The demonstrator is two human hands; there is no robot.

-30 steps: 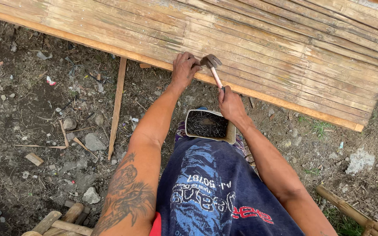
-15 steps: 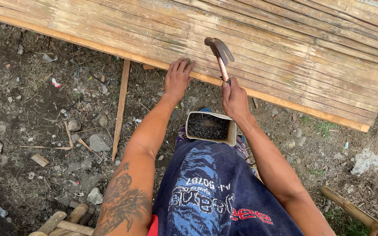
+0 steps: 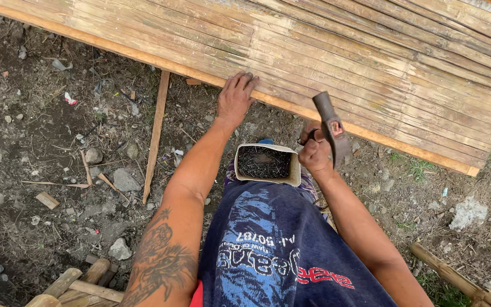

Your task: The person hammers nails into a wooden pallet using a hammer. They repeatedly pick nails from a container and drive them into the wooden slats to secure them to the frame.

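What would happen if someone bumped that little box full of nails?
The box would probably tip and spill, since it is open on top and sits on the person's lap rather than on flat ground. It likely feels heavy for its size, being packed with dark metal nails. Its thin pale walls look like card, so they may bend if squeezed.

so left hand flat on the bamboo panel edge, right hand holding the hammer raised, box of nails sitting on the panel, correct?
Not quite. The box of nails is not on the bamboo panel; it sits on the person's lap, below the panel's edge, as the head view shows. The rest holds: left hand flat on the panel edge, right hand holding the hammer raised.
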